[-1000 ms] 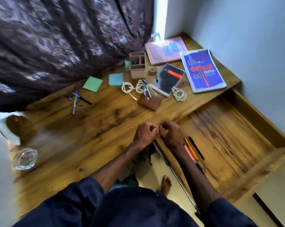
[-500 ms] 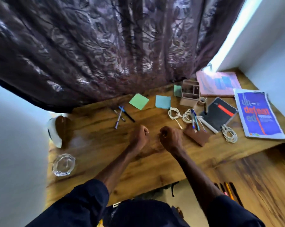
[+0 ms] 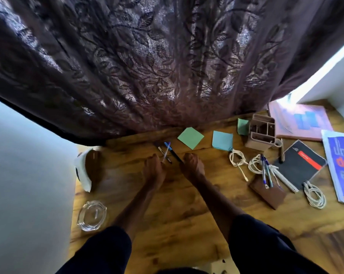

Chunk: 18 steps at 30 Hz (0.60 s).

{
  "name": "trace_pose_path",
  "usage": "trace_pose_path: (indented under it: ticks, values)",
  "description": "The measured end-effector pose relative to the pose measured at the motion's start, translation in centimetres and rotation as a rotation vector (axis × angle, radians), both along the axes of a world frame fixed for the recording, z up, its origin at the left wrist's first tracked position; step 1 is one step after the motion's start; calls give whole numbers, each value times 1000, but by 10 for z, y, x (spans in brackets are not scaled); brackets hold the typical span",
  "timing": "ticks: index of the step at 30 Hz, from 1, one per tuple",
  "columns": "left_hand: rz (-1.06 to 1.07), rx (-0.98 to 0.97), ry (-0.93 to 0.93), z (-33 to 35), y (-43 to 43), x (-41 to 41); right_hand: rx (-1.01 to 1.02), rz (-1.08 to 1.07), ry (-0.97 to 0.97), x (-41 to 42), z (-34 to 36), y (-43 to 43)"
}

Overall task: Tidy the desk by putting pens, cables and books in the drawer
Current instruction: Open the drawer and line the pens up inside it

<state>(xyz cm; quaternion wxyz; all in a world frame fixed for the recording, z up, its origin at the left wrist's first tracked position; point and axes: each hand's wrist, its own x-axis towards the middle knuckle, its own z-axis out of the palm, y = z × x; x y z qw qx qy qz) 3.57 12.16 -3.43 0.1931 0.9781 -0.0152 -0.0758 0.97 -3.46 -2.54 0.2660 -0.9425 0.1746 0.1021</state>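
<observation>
Both hands, the left hand [image 3: 154, 171] and right hand [image 3: 193, 167], were curled beside loose pens [image 3: 168, 153]; any pinch could not be told. Cables [image 3: 237, 158] and books [image 3: 340, 167] were left on the desk [image 3: 177, 210].

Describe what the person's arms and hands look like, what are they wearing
Both arms wear dark navy sleeves pushed up near the elbows, left sleeve and right sleeve, leaving the forearms bare. The left hand and right hand are bare; no gloves, watch or rings are visible.
</observation>
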Motion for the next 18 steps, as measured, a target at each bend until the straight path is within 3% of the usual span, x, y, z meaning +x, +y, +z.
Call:
trace_pose_path:
  ticks: [4, 10, 15, 18]
  values:
    - [-6, 60, 97, -15, 5, 4, -94, 94, 77, 8, -22, 1]
    - [25, 25, 74, -20, 9, 2, 23, -23, 56, -3, -35, -16]
    - [111, -283, -66, 3, 15, -18, 149, -165, -155, -38, -31, -41]
    - [154, -452, -87, 25, 3, -30, 324, -296, -273, -67, -10, -52]
